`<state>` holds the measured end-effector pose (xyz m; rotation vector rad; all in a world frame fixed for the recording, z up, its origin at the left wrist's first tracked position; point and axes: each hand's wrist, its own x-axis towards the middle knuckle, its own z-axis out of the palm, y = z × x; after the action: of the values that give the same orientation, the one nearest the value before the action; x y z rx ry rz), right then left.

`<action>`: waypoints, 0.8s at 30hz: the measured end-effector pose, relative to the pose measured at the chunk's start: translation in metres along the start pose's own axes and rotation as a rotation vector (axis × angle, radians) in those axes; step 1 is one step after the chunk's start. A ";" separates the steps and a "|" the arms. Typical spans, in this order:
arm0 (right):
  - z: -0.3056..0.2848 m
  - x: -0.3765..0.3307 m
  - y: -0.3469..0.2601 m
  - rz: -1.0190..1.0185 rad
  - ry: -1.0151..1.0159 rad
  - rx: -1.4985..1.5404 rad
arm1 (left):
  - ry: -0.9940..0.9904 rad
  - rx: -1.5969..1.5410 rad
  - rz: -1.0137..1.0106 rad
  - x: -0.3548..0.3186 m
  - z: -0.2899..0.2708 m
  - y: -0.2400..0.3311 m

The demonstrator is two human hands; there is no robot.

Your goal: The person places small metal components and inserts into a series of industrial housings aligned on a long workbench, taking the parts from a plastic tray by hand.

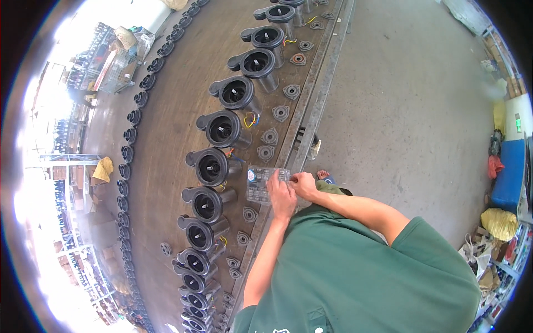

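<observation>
A clear plastic pack [257,188] with small metal-looking parts inside and a round blue-and-white sticker is in front of me at the workbench edge. My left hand [282,197] is over its right half, fingers bent onto it; the thumb's grip is partly hidden. Beside it, my right hand [303,185] is closed, fingertips pinched at the pack's right edge. Just left of the pack stands a grey motor housing [212,166] with a black round top, one of a long row. Flat grey end caps, such as this one [266,152], lie alongside the row.
A metal rail [319,105] borders the brown workbench [166,127]. Along the bench's far side runs a line of black round parts [134,117]. Shelving [66,205] stands at the left, and a blue bin [509,175] with bags beside it at the right. Grey floor [400,111] lies right of the bench.
</observation>
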<state>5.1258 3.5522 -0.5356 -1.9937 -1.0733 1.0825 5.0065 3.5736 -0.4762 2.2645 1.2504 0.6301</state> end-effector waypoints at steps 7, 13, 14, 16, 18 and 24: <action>-0.001 0.003 -0.003 0.090 0.016 -0.045 | 0.075 -0.063 -0.002 0.001 -0.005 0.001; 0.003 0.007 -0.001 0.081 0.020 -0.103 | 0.093 -0.161 -0.067 0.005 -0.013 -0.002; 0.002 0.008 -0.002 0.078 0.019 -0.110 | 0.083 -0.183 -0.087 0.005 -0.015 -0.002; -0.005 0.004 0.001 -0.046 -0.010 -0.102 | 0.067 -0.208 -0.106 0.005 -0.018 -0.001; -0.012 0.001 0.003 -0.114 -0.046 -0.165 | 0.052 -0.251 -0.120 0.008 -0.021 0.000; -0.062 -0.016 -0.011 -0.873 -0.357 -0.705 | 0.013 -0.264 -0.146 0.010 -0.029 -0.011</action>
<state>5.1707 3.5350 -0.4912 -1.4569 -2.4649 0.6032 4.9873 3.5922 -0.4587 1.9381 1.2457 0.7113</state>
